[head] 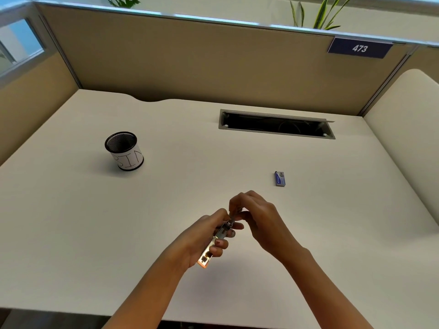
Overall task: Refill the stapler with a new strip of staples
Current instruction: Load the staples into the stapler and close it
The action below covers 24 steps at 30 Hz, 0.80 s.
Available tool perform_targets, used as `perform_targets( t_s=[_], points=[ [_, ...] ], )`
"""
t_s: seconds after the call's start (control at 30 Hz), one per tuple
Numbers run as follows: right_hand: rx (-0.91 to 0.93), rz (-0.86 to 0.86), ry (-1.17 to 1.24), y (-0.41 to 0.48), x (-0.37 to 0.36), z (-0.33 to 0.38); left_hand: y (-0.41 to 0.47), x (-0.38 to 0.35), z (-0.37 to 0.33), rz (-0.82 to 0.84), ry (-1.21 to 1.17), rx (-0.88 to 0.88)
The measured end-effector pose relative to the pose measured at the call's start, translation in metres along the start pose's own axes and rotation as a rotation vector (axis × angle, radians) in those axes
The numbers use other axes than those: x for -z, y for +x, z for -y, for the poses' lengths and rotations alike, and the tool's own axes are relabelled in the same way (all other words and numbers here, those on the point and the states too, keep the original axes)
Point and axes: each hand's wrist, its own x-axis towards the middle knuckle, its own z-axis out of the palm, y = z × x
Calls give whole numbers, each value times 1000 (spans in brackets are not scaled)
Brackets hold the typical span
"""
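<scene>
Stapler [215, 241] in both hands, prob. open

Pale desk [237, 162]: mesh cup [124, 150], staple box [279, 178].

Stapler [215, 243] in my hands: bright metal rail, shiny, w/ an orange plastic end, glossy where light hits it. Surface [71, 222] is smooth matt off-white laminate, no grain, soft sheen only. Pen cup [124, 150] toward the left edge: black wire mesh metal, matt, w/ a white paper band round it, marker lettering on the paper. Staple box [279, 178] toward the right edge looks like blue printed card, slight gloss. Cable slot [276, 124] near the back edge has a grey metal frame, satin finish. Partition [190, 62] behind is tan cloth, fine weave, matt, capped w/ a brushed metal trim.
</scene>
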Motion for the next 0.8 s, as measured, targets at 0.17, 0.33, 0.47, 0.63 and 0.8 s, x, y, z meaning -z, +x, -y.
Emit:
perform_targets(
  t_s=[0.17, 0.33, 0.47, 0.63, 0.8],
  points=[
    [25, 22, -40, -3, -1, -2, 0, -3, 1, -18, 21, -7],
    [16, -35, -47, -7, -2, -5, -1, -3, 0, -26, -21, 20],
    [20, -144, -114, -11, -4, -7, -2, -4, -1, -34, -51, 38],
    [53, -125, -212, -23, -12, -7, -4, -6, -1, -73, -19, 42],
    [-14, -135, -254, -26, -10, -13, -4, -7, 3, -104, -6, 80]
  ],
)
